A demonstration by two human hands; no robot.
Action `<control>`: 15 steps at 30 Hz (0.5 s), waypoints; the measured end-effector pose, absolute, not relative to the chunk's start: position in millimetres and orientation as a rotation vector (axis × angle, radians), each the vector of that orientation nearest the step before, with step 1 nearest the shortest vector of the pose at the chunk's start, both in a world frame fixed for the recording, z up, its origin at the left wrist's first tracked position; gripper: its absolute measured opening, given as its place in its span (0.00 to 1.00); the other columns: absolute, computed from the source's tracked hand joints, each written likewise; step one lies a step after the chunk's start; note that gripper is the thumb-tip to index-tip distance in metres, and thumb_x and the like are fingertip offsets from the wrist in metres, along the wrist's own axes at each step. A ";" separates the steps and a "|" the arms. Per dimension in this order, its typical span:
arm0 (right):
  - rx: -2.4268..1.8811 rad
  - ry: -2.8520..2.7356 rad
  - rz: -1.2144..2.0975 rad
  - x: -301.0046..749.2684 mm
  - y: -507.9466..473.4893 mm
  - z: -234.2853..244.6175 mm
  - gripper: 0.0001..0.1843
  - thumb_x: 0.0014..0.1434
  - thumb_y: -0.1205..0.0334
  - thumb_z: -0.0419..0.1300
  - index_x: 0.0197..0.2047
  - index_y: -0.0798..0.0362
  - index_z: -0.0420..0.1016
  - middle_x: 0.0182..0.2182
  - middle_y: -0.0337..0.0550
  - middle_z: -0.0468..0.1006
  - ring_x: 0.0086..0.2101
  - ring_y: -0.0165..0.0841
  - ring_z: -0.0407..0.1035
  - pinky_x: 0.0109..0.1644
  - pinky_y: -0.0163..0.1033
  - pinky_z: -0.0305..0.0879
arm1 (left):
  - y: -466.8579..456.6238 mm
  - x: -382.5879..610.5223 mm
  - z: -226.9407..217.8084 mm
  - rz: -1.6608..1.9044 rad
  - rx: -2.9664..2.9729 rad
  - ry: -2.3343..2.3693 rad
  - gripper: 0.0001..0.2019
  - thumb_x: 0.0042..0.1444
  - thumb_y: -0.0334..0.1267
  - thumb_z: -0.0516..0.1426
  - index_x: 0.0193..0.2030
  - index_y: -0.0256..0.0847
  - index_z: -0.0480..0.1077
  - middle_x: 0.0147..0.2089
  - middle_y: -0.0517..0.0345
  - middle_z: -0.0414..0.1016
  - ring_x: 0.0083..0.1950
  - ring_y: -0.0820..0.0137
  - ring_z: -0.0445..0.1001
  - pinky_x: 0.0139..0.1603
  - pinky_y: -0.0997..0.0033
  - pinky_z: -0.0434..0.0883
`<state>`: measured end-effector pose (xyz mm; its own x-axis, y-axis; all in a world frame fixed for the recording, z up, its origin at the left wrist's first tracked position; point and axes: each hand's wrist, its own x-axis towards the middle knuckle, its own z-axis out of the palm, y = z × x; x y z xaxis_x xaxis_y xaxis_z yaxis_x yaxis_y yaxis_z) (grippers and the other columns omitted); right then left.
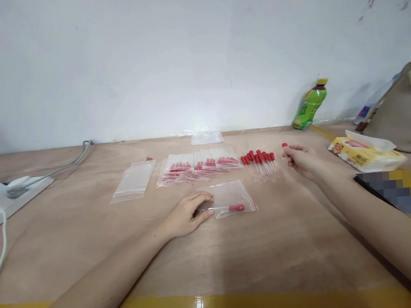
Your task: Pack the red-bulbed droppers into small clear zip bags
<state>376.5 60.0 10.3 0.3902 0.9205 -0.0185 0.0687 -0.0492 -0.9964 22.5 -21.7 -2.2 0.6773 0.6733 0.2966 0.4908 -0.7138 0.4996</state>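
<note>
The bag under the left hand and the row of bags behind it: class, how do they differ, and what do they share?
The bag under the left hand holds one red-bulbed dropper; the row of bags holds several in each. The single bag lies alone with the left hand on its edge; the row of bags overlaps, untouched. Both are clear plastic, lying flat on the table.

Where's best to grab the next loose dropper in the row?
Probably by the red bulb, from above and the right: the loose droppers lie flat, side by side, bulbs at the far end, and the right hand is beside them.
</note>
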 end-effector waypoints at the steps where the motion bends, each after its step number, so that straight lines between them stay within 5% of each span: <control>1: -1.410 -0.935 0.898 368.3 52.7 6.8 0.13 0.50 0.65 0.60 0.36 0.52 0.58 0.18 0.31 0.64 0.14 0.21 0.55 0.16 0.26 0.53 | -21.9 22.7 -1.8 0.658 2.511 0.919 0.13 0.59 0.39 0.52 0.50 0.42 0.63 0.52 0.53 0.67 0.53 0.65 0.66 0.53 0.63 0.65; 6: -1.174 -1.031 0.955 322.9 16.4 -11.8 0.33 0.43 0.57 0.64 0.48 0.49 0.52 0.20 0.27 0.65 0.18 0.25 0.65 0.22 0.32 0.65 | -23.1 23.1 -0.6 0.640 2.509 0.954 0.14 0.59 0.39 0.52 0.52 0.43 0.62 0.52 0.53 0.68 0.52 0.65 0.67 0.52 0.63 0.66; 15: -1.112 -0.963 1.072 296.9 -1.8 -21.3 0.27 0.43 0.55 0.63 0.43 0.49 0.55 0.23 0.28 0.66 0.22 0.27 0.69 0.28 0.35 0.70 | -23.3 22.0 0.9 0.612 2.507 0.994 0.16 0.59 0.40 0.52 0.54 0.44 0.61 0.52 0.54 0.67 0.53 0.66 0.67 0.53 0.64 0.65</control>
<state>296.9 -1.8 -21.3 0.2183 0.9738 0.0639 -0.1675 0.1019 -0.9806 22.0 -23.3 0.9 0.6561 0.7101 0.2555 0.5477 -0.6809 0.4861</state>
